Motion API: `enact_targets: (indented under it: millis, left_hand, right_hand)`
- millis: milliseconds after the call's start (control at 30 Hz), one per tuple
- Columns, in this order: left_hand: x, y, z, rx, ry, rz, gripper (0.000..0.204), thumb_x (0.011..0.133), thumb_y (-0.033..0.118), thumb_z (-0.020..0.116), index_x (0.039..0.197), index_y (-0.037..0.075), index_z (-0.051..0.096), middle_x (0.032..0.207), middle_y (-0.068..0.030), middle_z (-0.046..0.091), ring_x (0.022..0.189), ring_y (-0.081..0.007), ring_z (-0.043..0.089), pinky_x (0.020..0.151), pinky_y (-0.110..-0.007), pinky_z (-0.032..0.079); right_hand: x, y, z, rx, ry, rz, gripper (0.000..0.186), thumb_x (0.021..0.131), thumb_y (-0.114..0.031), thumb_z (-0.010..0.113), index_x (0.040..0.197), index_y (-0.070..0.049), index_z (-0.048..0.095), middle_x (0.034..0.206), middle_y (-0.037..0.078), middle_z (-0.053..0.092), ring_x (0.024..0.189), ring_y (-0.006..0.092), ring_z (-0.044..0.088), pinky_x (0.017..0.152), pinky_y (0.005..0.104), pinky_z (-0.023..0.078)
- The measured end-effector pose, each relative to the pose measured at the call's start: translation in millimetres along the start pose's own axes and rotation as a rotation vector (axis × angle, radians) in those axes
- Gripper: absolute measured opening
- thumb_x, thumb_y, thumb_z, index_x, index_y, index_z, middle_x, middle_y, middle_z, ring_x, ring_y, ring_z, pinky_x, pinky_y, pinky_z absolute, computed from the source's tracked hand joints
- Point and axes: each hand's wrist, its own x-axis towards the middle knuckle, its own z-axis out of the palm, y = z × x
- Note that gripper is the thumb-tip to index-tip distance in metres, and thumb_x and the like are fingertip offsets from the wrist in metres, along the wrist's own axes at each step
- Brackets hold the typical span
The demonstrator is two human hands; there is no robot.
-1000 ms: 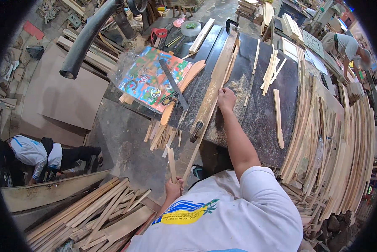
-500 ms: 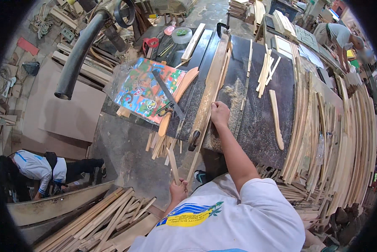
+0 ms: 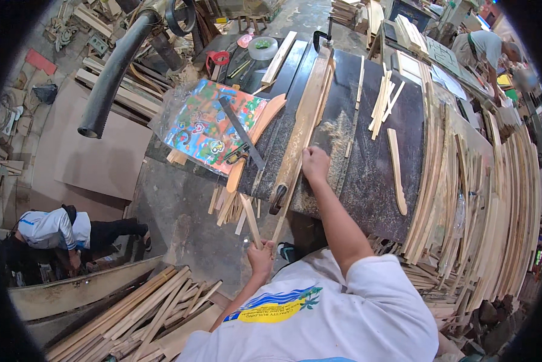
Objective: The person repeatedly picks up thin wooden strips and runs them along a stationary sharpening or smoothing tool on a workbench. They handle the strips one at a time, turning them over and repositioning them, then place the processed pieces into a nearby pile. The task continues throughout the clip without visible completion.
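Note:
My left hand (image 3: pixel 260 258) is closed around a narrow wooden stick (image 3: pixel 250 220) that points up and away from me. A long thin wooden strip (image 3: pixel 281 222) runs from beside those fingers up along the clamped board; whether the hand grips it too I cannot make out. My right hand (image 3: pixel 316 164) is curled closed at the right side of the long wooden board (image 3: pixel 301 136), on the dark tabletop (image 3: pixel 376 181). What its fingers hold is hidden. Clamps sit at the board's far end (image 3: pixel 322 41) and near end (image 3: pixel 277 200).
Thin strips (image 3: pixel 379 108) and a shaped wooden piece (image 3: pixel 397 172) lie on the right of the tabletop. At left are a colourful sheet (image 3: pixel 207 130), a metal try square (image 3: pixel 240 130) and a tape roll (image 3: pixel 262 48). Long strips (image 3: pixel 494 205) are stacked at right. Two people work nearby.
My left hand has moved slightly up and forward with the stick. The right hand stays at about the same spot on the board. The person at lower left has shifted an arm.

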Motion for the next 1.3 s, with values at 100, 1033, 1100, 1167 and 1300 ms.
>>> enact_targets:
  millis: [100, 1033, 1100, 1167, 1300]
  left_hand:
    - [-1.0, 0.9, 5.0, -0.003, 0.002, -0.019, 0.026, 0.094, 0.021, 0.082, 0.097, 0.003, 0.063, 0.073, -0.0004, 0.061, 0.053, -0.0104, 0.056, 0.047, -0.028, 0.05]
    - [27.8, 56.9, 12.6, 0.008, -0.121, 0.13, 0.014, 0.104, 0.015, 0.053, 0.11, 0.003, 0.055, 0.083, -0.0095, 0.065, 0.067, -0.0144, 0.064, 0.058, -0.033, 0.053]
    - [15.4, 46.8, -19.1, 0.212, -0.185, 0.321, 0.032, 0.102, 0.01, 0.044, 0.132, 0.001, 0.052, 0.087, -0.0119, 0.071, 0.07, -0.0195, 0.069, 0.062, -0.039, 0.057]
    - [-8.4, 82.8, -43.2, 0.324, -0.304, 0.435, 0.045, 0.101, 0.008, 0.046, 0.145, 0.0, 0.049, 0.088, -0.0151, 0.074, 0.071, -0.0249, 0.072, 0.065, -0.043, 0.059]
    - [-40.2, 103.3, -67.9, 0.725, -0.434, 0.556, 0.063, 0.1, 0.012, 0.054, 0.16, 0.011, 0.038, 0.088, -0.0274, 0.072, 0.078, -0.0452, 0.072, 0.072, -0.054, 0.057]
  right_hand:
    - [-14.0, -14.3, -7.7, 0.047, 0.011, 0.054, 0.025, 0.095, -0.028, 0.068, 0.1, -0.006, 0.078, 0.102, 0.02, 0.076, 0.098, 0.0416, 0.072, 0.09, 0.0504, 0.055]
    - [-3.9, 0.1, 2.3, 0.0, -0.002, 0.047, 0.023, 0.093, -0.028, 0.069, 0.099, -0.008, 0.079, 0.102, 0.018, 0.077, 0.099, 0.0403, 0.072, 0.089, 0.0502, 0.055]
    - [-3.8, -4.9, 2.5, -0.015, 0.019, 0.012, 0.025, 0.093, -0.031, 0.071, 0.099, -0.009, 0.081, 0.098, 0.02, 0.076, 0.094, 0.0397, 0.073, 0.089, 0.0493, 0.055]
    - [-0.3, -13.8, -9.5, 0.028, 0.003, 0.095, 0.023, 0.093, -0.029, 0.07, 0.1, -0.009, 0.079, 0.103, 0.019, 0.077, 0.1, 0.0401, 0.072, 0.091, 0.0495, 0.055]
    - [12.8, -8.2, -11.2, 0.025, 0.016, 0.098, 0.024, 0.093, -0.029, 0.07, 0.101, -0.009, 0.079, 0.105, 0.019, 0.077, 0.102, 0.0397, 0.072, 0.093, 0.049, 0.055]
